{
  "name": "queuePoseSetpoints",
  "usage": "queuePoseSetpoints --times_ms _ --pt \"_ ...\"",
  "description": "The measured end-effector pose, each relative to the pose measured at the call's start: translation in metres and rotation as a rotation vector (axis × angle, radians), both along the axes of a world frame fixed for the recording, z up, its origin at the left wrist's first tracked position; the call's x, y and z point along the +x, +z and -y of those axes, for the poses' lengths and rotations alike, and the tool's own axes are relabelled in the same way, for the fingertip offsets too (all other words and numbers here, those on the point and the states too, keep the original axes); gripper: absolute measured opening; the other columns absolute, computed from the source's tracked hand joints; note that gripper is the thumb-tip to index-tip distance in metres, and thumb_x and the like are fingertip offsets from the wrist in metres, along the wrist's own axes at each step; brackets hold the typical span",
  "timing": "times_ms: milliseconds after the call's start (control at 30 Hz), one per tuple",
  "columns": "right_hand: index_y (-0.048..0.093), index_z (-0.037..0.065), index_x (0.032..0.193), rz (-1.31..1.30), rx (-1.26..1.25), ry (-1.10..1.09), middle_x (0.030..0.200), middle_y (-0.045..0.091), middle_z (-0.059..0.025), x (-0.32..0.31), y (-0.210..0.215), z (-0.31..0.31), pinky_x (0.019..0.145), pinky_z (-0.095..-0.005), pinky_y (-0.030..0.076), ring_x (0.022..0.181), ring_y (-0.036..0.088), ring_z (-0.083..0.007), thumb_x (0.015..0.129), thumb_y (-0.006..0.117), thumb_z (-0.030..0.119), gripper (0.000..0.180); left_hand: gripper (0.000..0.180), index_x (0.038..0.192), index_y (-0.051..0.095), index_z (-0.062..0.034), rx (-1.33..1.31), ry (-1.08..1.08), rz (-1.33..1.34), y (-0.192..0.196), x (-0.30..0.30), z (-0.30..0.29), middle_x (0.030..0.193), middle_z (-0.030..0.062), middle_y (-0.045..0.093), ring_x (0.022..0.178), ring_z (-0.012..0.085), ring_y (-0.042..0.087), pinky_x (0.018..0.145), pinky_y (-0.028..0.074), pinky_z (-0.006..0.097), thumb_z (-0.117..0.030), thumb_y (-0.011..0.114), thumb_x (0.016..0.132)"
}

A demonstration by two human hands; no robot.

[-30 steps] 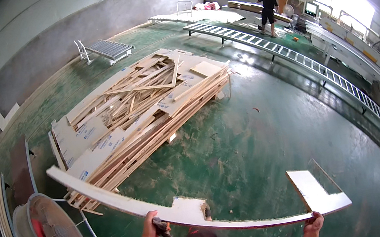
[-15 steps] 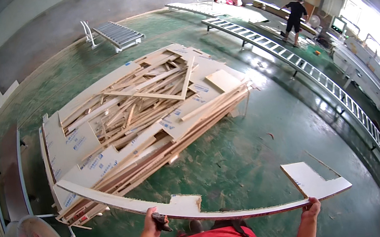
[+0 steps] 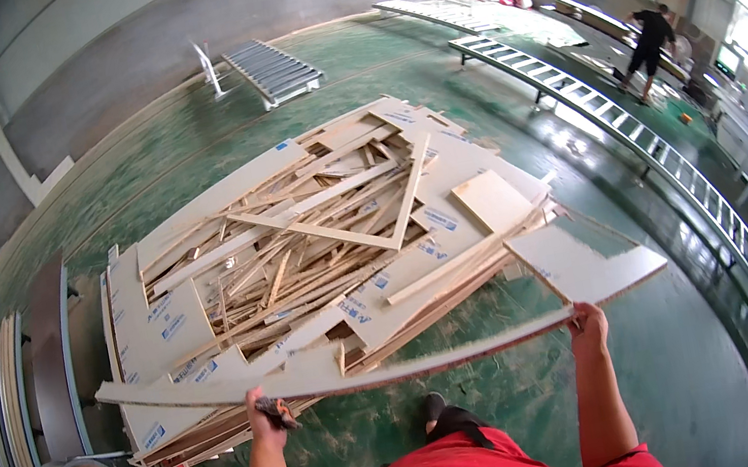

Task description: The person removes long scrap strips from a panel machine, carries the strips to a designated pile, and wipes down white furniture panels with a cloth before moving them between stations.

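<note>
Both hands, left hand [image 3: 264, 415] and right hand [image 3: 587, 324], clamp a long cut board [image 3: 396, 358] above the scrap-wood pile [image 3: 316, 244]. Its wide overhanging end could tip it and slip the right grip.

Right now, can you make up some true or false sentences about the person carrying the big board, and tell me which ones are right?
1. Both hands hold the long pale board. True: the left hand grips it near the middle and the right hand near the wide end.
2. The floor is red. False: it is green.
3. A pile of wood scraps lies on the floor in front of the person. True.
4. Nobody else is in the hall. False: another person in dark clothes stands far off by the long roller track.
5. The board lies flat on the pile. False: the hands hold it up in the air.
</note>
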State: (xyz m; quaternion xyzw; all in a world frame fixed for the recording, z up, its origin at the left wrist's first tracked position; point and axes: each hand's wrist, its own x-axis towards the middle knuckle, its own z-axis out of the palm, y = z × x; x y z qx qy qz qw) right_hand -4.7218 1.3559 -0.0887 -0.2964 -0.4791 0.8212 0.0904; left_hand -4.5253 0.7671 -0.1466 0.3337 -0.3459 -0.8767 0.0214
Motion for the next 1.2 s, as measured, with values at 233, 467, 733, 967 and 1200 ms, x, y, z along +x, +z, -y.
queuePoseSetpoints --times_ms 233,467,733,967,1200 --pt "0.054 0.002 0.115 0.172 0.419 0.673 0.091 0.067 -0.0105 -0.097 -0.017 0.064 0.068 -0.0355 0.051 0.08 0.064 -0.0222 0.081 0.058 0.019 0.038 0.074 0.091 0.059 0.0026 -0.022 0.066 0.113 -0.02 -0.094 -0.034 0.083 0.0181 0.067 0.073 0.0308 0.067 0.073 0.057 0.047 -0.068 0.036 0.089" --pt "0.06 -0.001 0.114 0.22 1.086 1.478 0.092 0.067 -0.0114 0.022 -0.17 0.045 0.074 -0.0331 0.051 0.081 0.064 -0.0223 0.078 0.065 0.018 0.041 0.062 0.098 0.056 0.0064 0.067 0.087 0.435 -0.11 0.019 -0.121 0.088 0.0214 0.066 0.075 0.0335 0.068 0.07 0.056 0.045 -0.054 0.04 0.094" --pt "0.063 0.001 0.098 0.664 0.827 1.156 0.076 0.065 -0.01 0.022 -0.176 -0.015 0.052 -0.0331 0.047 0.062 0.061 -0.0193 0.08 0.059 0.013 0.022 0.06 0.098 0.06 0.003 -0.413 0.055 0.75 -0.244 0.217 -0.151 0.083 0.0142 0.066 0.069 0.0274 0.066 0.057 0.051 0.044 -0.054 0.042 0.093" --pt "0.055 0.004 0.092 0.51 0.828 1.145 0.066 0.06 -0.0117 0.03 -0.18 0.106 0.039 -0.0311 0.043 0.049 0.056 -0.0208 0.079 0.054 0.006 0.013 0.075 0.089 0.066 0.0033 -0.694 -0.024 0.79 -0.131 0.289 -0.176 0.092 0.0226 0.066 0.09 0.0374 0.061 0.08 0.044 0.045 -0.064 0.034 0.09" --pt "0.063 0.004 0.086 0.309 0.859 2.002 0.065 0.061 -0.0143 0.158 -0.242 0.286 0.046 -0.0346 0.049 0.05 0.058 -0.0234 0.072 0.057 0.01 0.017 0.078 0.096 0.066 0.0038 -0.386 0.57 0.99 -0.16 0.461 -0.227 0.103 0.0249 0.064 0.101 0.0397 0.059 0.088 0.043 0.044 -0.068 0.036 0.087"
